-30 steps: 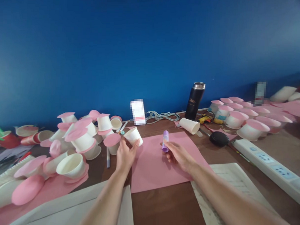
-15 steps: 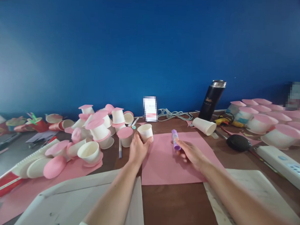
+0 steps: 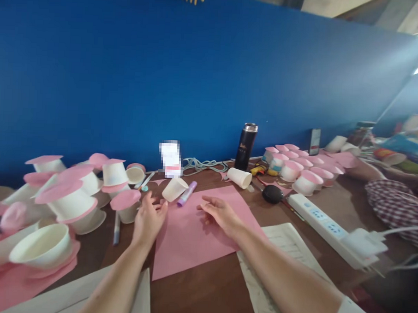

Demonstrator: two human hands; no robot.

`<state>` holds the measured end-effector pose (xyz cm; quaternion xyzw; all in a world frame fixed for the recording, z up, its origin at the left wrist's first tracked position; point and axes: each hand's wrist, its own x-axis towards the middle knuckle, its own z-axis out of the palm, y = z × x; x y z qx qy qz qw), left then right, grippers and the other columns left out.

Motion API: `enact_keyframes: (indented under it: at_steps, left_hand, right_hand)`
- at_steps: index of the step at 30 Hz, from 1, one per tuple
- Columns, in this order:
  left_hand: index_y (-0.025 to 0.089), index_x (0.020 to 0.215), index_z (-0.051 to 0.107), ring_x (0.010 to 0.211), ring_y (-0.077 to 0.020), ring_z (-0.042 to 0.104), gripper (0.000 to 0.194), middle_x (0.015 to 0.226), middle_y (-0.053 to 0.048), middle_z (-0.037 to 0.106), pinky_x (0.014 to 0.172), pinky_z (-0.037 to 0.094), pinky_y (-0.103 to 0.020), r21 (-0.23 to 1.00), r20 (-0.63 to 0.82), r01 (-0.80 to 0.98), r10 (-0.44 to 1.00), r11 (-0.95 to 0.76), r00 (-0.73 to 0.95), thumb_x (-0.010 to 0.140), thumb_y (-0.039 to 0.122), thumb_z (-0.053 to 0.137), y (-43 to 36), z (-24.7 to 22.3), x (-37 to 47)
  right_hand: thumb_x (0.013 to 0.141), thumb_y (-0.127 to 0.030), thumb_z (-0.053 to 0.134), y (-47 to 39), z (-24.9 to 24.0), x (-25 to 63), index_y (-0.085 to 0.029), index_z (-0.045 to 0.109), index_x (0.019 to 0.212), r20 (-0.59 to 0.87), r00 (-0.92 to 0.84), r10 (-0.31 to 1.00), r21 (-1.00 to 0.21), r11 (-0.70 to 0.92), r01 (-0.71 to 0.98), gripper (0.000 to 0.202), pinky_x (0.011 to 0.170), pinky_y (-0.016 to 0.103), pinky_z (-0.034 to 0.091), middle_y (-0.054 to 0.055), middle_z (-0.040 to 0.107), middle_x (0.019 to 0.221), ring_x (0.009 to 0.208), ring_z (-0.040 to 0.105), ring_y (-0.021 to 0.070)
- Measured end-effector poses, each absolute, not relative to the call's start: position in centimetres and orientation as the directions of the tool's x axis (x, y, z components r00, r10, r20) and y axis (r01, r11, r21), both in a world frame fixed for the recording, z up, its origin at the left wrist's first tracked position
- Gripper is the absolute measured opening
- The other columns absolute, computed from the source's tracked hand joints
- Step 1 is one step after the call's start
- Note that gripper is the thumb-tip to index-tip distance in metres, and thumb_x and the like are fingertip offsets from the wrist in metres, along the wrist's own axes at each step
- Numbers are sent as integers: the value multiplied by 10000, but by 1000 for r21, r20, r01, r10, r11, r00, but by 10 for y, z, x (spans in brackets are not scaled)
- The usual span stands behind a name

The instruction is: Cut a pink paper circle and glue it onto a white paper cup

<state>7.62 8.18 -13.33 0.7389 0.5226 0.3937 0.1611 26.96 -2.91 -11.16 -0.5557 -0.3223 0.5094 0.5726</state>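
A white paper cup (image 3: 175, 189) lies tilted at the back left corner of the pink sheet (image 3: 198, 234). Just right of it a purple glue stick (image 3: 187, 194) rests on the sheet. My left hand (image 3: 149, 218) is beside the cup, fingers apart and holding nothing. Over the middle of the sheet is my right hand (image 3: 220, 214), its fingers spread with nothing in them. Another white cup (image 3: 239, 177) lies on its side behind the sheet.
Cups with pink paper tops (image 3: 66, 201) crowd the left; more (image 3: 308, 180) stand in rows at the right. A black bottle (image 3: 246, 146), a phone (image 3: 170, 158), a black oval object (image 3: 273, 194) and a power strip (image 3: 323, 226) are also there.
The view has turned right. My left hand has let go of the white cup, and my right hand has let go of the glue stick, which now lies beside the cup.
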Motion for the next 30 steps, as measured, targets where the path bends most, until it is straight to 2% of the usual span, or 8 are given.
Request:
enact_keyframes:
  at_steps: [6,11,15,18,22,26,28,30]
  left_hand:
    - [118,1279,410,881,-224,693,553,1143,-165,644,757,544,-340,635,387,660,905,-402,178,791,346,532,82,-132,76]
    - [133,1270,428,900,-229,683,517,1156,-152,638,775,531,-341,616,362,684,912,-390,194,799,330,508,78,-127,75]
    - [161,1175,509,895,-234,663,391,1109,-118,657,834,501,-362,567,445,703,878,-429,177,806,284,468,76,-124,74]
    - [179,1093,567,881,-232,647,322,1025,-85,682,841,487,-361,531,531,718,837,-451,133,803,244,445,71,-113,73]
    - [202,971,646,835,-200,645,258,971,-48,702,815,488,-330,534,580,711,810,-457,86,805,257,456,62,-85,64]
    - [212,1007,670,826,-179,660,303,905,-25,723,742,508,-286,683,455,631,890,-368,26,796,327,486,58,-52,36]
    - [204,979,691,702,-171,656,323,884,-31,726,587,493,-251,700,291,644,947,-310,139,751,370,535,57,-41,20]
    - [212,952,702,592,-159,634,331,834,-24,727,491,460,-237,672,42,681,933,-291,357,717,403,571,55,-36,10]
  right_hand:
    - [813,-289,646,-29,-110,269,-144,653,991,-106,267,958,-977,-50,-209,230,475,197,473,75,692,916,520,536,61]
    - [777,-350,666,-29,-111,269,-146,665,909,-70,270,960,-976,-11,-216,243,478,208,457,53,679,850,518,522,65]
    - [777,-419,641,-31,-106,275,-149,656,816,-10,298,955,-978,53,-201,273,458,210,395,-6,596,631,455,474,66]
    - [754,-426,657,-35,-99,283,-168,638,789,72,368,927,-970,151,-190,261,456,205,371,15,625,748,505,464,69]
    - [764,-409,637,-37,-96,288,-177,649,815,133,433,891,-974,199,-109,238,433,206,317,7,605,717,489,420,70]
    - [795,-426,598,-41,-97,281,-183,657,845,144,388,910,-989,140,39,254,448,212,324,8,607,708,506,435,80]
    - [808,-418,583,-44,-97,274,-184,666,850,147,318,937,-985,111,129,252,468,213,348,8,614,705,524,458,85]
    - [820,-410,571,-47,-97,268,-188,679,865,147,229,962,-972,97,213,251,507,225,390,13,635,718,551,494,96]
